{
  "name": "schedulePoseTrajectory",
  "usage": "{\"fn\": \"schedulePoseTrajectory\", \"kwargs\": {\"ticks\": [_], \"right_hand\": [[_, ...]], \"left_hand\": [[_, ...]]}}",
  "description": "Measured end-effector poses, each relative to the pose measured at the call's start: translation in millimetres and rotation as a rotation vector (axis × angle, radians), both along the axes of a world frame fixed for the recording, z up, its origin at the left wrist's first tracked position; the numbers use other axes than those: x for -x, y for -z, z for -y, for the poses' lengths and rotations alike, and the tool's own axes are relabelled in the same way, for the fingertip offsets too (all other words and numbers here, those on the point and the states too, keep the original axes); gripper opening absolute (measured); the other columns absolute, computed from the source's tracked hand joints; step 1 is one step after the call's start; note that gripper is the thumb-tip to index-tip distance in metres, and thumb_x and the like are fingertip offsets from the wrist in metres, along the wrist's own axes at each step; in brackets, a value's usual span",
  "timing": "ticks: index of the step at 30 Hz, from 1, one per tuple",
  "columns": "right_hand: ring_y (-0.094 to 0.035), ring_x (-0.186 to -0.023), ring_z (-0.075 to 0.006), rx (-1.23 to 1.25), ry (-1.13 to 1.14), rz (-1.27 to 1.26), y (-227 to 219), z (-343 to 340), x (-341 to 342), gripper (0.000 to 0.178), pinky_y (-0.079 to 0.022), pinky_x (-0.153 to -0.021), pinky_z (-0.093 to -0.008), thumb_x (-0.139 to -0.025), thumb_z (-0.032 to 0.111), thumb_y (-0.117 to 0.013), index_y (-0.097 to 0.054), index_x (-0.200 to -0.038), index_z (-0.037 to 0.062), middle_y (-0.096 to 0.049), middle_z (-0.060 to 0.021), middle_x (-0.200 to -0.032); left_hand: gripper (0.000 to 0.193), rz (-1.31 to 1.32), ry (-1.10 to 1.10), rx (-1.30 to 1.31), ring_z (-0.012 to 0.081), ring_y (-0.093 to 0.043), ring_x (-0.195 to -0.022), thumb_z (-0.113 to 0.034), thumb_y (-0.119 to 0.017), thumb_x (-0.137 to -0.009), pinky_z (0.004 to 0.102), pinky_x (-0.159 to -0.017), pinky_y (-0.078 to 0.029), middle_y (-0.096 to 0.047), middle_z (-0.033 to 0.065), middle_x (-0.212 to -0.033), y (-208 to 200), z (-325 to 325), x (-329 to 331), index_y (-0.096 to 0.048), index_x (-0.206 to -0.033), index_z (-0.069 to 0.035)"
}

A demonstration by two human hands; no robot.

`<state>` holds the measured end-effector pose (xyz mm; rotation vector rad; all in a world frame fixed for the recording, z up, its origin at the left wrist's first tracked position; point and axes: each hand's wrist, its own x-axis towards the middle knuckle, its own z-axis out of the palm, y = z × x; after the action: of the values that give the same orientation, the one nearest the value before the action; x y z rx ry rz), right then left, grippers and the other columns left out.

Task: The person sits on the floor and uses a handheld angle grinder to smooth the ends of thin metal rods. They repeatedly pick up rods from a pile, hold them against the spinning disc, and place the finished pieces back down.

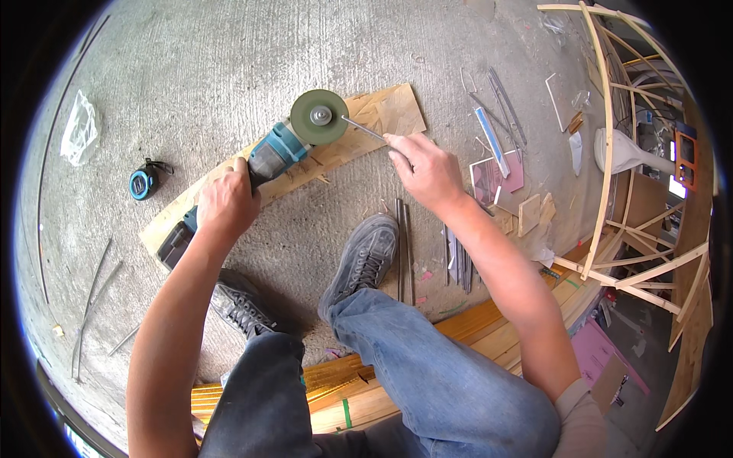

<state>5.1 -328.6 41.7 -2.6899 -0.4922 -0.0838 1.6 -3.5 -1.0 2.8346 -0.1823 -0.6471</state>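
My left hand (227, 201) is wrapped round the body of a blue and black cordless angle grinder (279, 150). The grinder lies over a wooden board (390, 114) on the floor. Its round green disc (309, 130) faces up, with a metal nut at the centre. From the right, my right hand (426, 169) pinches a thin metal rod (364, 130). The rod's tip overlaps the disc's right edge; whether it touches cannot be told.
On the concrete floor, a blue tape measure (143, 183) and a clear plastic bag (80, 130) lie left. Metal strips (406, 252), a blue-white strip (492, 141) and pink sheet scraps (513, 172) lie right. A wooden frame (608, 153) stands far right; golden planks (473, 324) lie under my legs.
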Motion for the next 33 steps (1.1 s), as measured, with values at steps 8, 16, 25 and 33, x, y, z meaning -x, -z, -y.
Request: {"fn": "schedulePoseTrajectory", "kwargs": {"ticks": [8,16,25,33], "right_hand": [[-0.069,-0.067,-0.0286,0.056,-0.041,0.041,-4.6,-0.8,-2.8,0.017,-0.057,-0.056,-0.0390,-0.092,0.014,-0.062,-0.072,-0.106,0.0128,-0.067,-0.0060,-0.082],[-0.070,-0.071,-0.0297,0.023,-0.062,-0.034,-4.3,-1.6,-3.8,0.019,-0.057,-0.059,-0.0393,-0.093,0.012,-0.060,-0.071,-0.108,0.0083,-0.071,-0.0101,-0.087],[-0.070,-0.079,-0.0354,-0.011,-0.040,-0.151,-5.7,-2.7,-5.5,0.019,-0.058,-0.066,-0.0436,-0.096,0.015,-0.058,-0.067,-0.111,0.0066,-0.071,-0.0155,-0.093],[-0.069,-0.075,-0.0387,-0.021,-0.033,-0.164,-6.3,-2.1,-9.2,0.019,-0.056,-0.062,-0.0486,-0.097,0.016,-0.053,-0.064,-0.109,0.0080,-0.070,-0.0173,-0.088]], "left_hand": [[0.029,0.023,0.009,0.007,0.0417,-0.067,-0.091,-0.020,-0.063,-0.086,0.0488,-0.082,-0.053,-0.067,0.0247,-0.094,0.4,-1.2,1.1,-0.052,-0.104,0.000],[0.028,0.017,0.012,0.011,0.0413,-0.068,-0.090,-0.019,-0.063,-0.085,0.0485,-0.082,-0.053,-0.067,0.0248,-0.095,0.1,-1.0,0.6,-0.051,-0.102,0.000],[0.028,0.012,0.001,0.011,0.0422,-0.067,-0.091,-0.019,-0.062,-0.086,0.0492,-0.082,-0.053,-0.067,0.0247,-0.095,-0.3,-0.4,0.8,-0.052,-0.104,0.000],[0.028,0.010,-0.007,0.016,0.0423,-0.068,-0.090,-0.020,-0.062,-0.086,0.0496,-0.082,-0.053,-0.068,0.0247,-0.095,0.2,-0.5,0.7,-0.052,-0.103,0.000]]}}
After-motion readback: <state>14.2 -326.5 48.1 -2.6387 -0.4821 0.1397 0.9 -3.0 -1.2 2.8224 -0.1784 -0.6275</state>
